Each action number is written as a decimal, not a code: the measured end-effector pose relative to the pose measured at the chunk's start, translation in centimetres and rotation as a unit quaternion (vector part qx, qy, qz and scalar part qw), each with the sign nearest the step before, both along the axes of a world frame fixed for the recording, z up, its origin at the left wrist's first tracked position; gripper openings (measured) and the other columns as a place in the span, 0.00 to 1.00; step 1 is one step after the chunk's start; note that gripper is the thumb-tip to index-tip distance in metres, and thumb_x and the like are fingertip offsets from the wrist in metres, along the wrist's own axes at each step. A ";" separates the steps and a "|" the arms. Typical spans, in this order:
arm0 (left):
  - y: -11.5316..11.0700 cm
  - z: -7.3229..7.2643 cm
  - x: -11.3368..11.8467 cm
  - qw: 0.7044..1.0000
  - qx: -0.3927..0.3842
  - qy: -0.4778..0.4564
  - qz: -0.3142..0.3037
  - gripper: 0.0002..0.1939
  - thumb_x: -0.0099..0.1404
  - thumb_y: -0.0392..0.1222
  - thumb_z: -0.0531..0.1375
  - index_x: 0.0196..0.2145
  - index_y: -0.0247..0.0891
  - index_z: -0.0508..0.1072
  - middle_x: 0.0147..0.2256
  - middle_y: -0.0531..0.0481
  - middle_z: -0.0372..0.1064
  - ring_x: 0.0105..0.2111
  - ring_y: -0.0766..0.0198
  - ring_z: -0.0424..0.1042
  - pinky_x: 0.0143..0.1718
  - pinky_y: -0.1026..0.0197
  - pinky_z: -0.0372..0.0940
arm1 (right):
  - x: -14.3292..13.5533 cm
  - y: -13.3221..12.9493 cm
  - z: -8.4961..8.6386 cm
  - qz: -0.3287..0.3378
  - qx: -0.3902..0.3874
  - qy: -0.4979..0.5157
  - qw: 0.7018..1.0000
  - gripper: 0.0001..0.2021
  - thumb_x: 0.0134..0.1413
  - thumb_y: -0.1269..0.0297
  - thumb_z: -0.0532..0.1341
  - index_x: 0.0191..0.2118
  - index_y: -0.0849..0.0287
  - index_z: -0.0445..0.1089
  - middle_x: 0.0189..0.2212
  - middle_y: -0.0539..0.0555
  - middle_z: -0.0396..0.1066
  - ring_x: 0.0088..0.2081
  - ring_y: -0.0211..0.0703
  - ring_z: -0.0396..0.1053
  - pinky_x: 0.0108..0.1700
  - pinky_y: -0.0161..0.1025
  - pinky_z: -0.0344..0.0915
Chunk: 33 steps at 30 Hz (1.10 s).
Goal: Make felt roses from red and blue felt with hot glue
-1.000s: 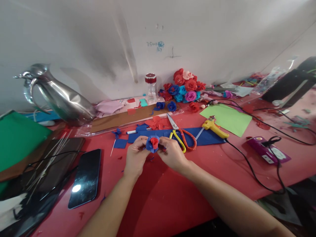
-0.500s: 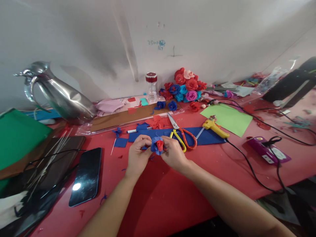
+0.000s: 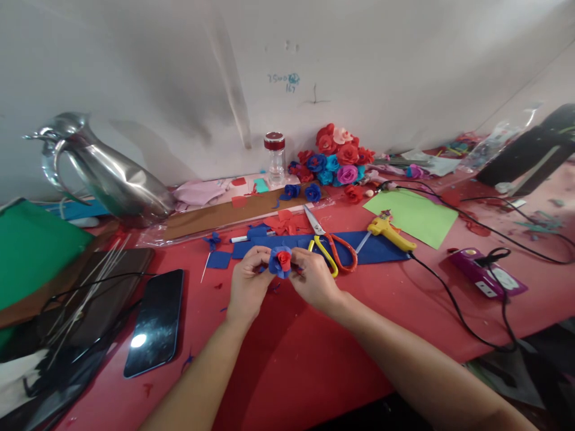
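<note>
1. Both our hands meet over the red table (image 3: pixel 287 359), pinching one small paper flower (image 3: pixel 280 261) between them.
2. Our left hand (image 3: pixel 247 284) is curled nearly closed, thumb and fingertips pressed against the flower's blue outer petals on its left side.
3. Our right hand (image 3: pixel 314 280) is curled just as tightly, its fingertips gripping the flower's right side; the knuckles face up.
4. We hold the flower just above the tabletop, its red rolled center facing us, ringed by blue petals.
5. Just beyond our hands lies a strip of blue paper (image 3: pixel 381 251), with the yellow-and-orange-handled scissors (image 3: pixel 330 245) resting on it, blades open toward the wall.
6. We see a yellow glue gun (image 3: pixel 390 232) just right of the scissors, touching the blue strip's far end, its black cord trailing toward a purple power strip (image 3: pixel 487 280).
7. We note a light green sheet (image 3: pixel 415 218) behind the glue gun.
8. A pile of finished flowers (image 3: pixel 339 161) in red, blue, pink and purple sits against the wall, beside a small clear jar (image 3: pixel 275 158) with a red lid.
9. On our left lie a dark phone (image 3: pixel 155 323) and, farther back, a steel jug (image 3: pixel 105 173).
</note>
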State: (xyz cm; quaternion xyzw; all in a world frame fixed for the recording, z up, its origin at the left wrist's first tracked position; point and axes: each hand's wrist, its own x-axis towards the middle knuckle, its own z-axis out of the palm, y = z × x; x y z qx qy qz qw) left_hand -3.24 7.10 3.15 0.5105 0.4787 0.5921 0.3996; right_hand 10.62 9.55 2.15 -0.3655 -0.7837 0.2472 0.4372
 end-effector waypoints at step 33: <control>-0.5 -0.6 -0.4 0.863 0.229 0.410 0.188 0.09 0.64 0.38 0.58 0.25 0.41 0.72 0.24 0.52 0.74 0.27 0.61 0.70 0.36 0.56 0.56 | -0.1 -2.1 2.2 -0.215 0.149 -0.036 0.965 0.05 0.52 0.61 0.64 0.30 0.55 0.68 0.31 0.53 0.68 0.36 0.46 0.64 0.44 0.46 0.58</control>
